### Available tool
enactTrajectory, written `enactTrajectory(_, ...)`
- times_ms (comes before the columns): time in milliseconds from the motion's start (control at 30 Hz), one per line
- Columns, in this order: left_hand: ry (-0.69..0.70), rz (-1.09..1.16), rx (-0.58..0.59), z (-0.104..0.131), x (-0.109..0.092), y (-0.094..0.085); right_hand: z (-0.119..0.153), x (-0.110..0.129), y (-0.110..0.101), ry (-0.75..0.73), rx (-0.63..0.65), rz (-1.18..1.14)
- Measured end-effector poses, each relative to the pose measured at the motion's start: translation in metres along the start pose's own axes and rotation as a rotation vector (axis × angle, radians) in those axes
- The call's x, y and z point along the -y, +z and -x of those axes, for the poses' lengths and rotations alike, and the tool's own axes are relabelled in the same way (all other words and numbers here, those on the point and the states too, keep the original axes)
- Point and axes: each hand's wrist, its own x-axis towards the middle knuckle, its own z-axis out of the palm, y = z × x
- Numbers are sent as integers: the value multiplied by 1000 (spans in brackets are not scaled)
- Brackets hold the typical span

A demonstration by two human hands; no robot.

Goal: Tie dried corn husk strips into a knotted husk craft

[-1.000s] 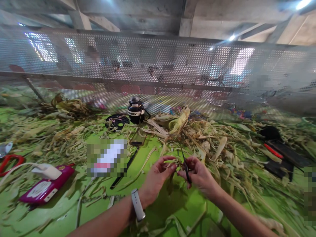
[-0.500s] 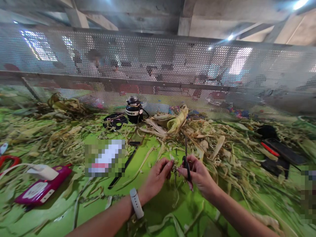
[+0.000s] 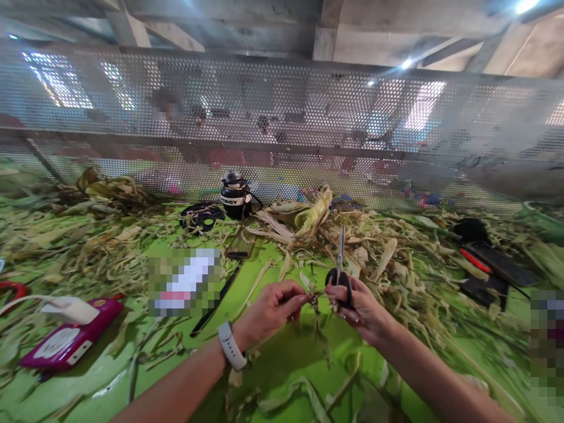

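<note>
My left hand [image 3: 271, 311], with a white band at the wrist, is closed in a pinch on a small knotted piece of dried husk [image 3: 315, 302]. Thin strands trail down from this piece over the green tabletop [image 3: 304, 346]. My right hand [image 3: 368, 311] is wrapped round the black handles of a pair of scissors [image 3: 341, 255]. Their blades point up and away from me and look closed together. Its fingertips are close to the right side of the husk piece; whether they touch it I cannot tell.
Dried husk strips [image 3: 409, 282] litter the table. A rolled husk bundle [image 3: 312, 214] and a black jug [image 3: 235, 197] stand at the back, before a perforated metal screen [image 3: 282, 106]. At left lies a magenta power strip [image 3: 73, 338] with a white plug [image 3: 73, 308].
The scissors have turned in my right hand, so both handle loops and the blades show more broadly. My left hand still pinches the husk piece. The whole view has shifted slightly.
</note>
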Motion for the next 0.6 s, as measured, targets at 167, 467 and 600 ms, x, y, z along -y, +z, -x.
enactTrajectory(167,15,-50,41,1,-5,-7,0,2,-1,4,15,-25)
enactTrajectory(467,-209,352,19,0,7,0,-2,-2,1,-51,49,60)
enactTrajectory(600,-268,479,-9,-1,12,8,-2,-6,1,-12,22,124)
